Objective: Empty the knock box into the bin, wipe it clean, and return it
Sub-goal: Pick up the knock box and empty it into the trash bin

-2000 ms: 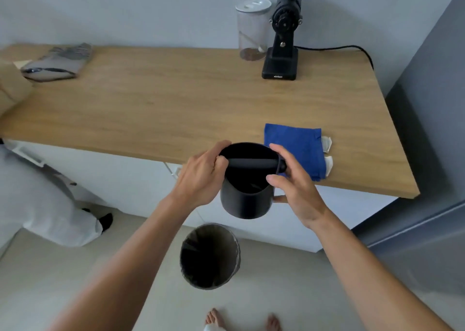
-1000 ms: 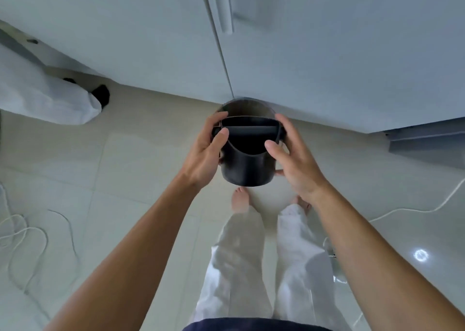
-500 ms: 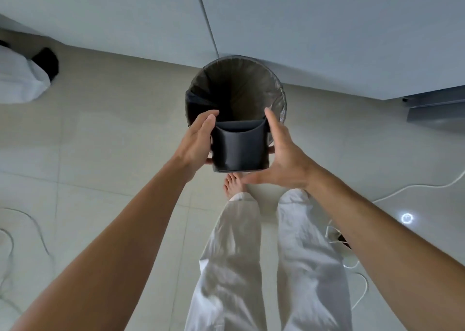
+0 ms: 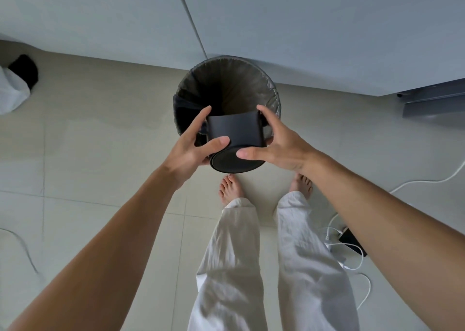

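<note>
The black knock box [image 4: 235, 135] is tipped forward over the bin [image 4: 266, 86], its round base facing me and its open mouth pointing down into the bin, out of sight. My left hand [image 4: 195, 142] grips its left side with the thumb on the base edge. My right hand [image 4: 275, 139] holds the right side, thumb on the base too. The bin is round, lined with a dark bag, and stands on the floor against the white cabinet. Whether anything falls out is hidden.
White cabinet fronts [image 4: 302, 28] rise just behind the bin. My bare feet [image 4: 230, 187] stand close in front of it on pale floor tiles. White cables and a dark device [image 4: 352, 242] lie on the floor at right. Another person's leg [image 4: 12, 89] is at far left.
The box came off the counter edge and down over the bin. In the last half second it tilted further forward, so its base now faces me and my thumbs moved onto the base edge.
</note>
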